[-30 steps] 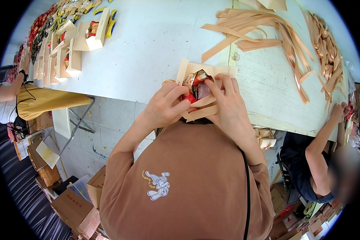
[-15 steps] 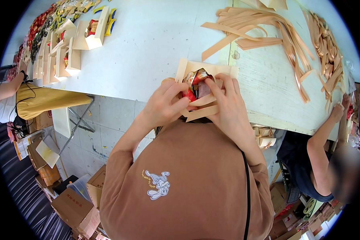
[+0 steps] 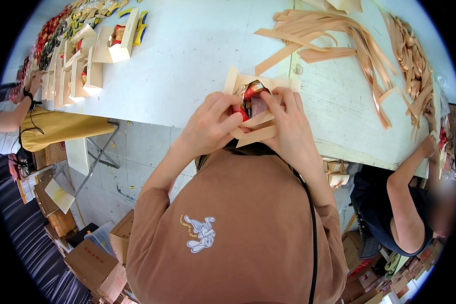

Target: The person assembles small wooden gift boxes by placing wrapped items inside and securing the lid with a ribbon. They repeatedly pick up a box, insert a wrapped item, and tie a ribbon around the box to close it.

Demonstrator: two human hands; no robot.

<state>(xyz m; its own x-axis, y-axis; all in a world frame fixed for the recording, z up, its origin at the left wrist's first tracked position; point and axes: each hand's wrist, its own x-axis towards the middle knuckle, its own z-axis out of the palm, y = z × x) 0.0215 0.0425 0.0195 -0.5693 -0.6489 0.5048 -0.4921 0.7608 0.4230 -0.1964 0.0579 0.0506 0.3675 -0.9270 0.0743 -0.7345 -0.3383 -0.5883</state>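
A small beige cardboard box (image 3: 245, 81) stands open at the near edge of the white table (image 3: 187, 55), with red and shiny wrapped items inside. My left hand (image 3: 207, 126) grips the box's left side, fingers curled over the red contents. On the right side my right hand (image 3: 289, 124) holds the box, thumb pressing a beige flap down across the opening. Both hands hold the box close to my chest.
Several filled open beige boxes (image 3: 93, 53) stand in a row at the far left, with colourful packets beyond. A heap of tan ribbon strips (image 3: 339, 35) lies at the far right. A seated person (image 3: 405, 202) works at the right, another person (image 3: 15, 111) at the left. Cartons (image 3: 91, 258) sit on the floor.
My fingers have shifted slightly on the box's flaps; the box stays in the same place at the table's edge.
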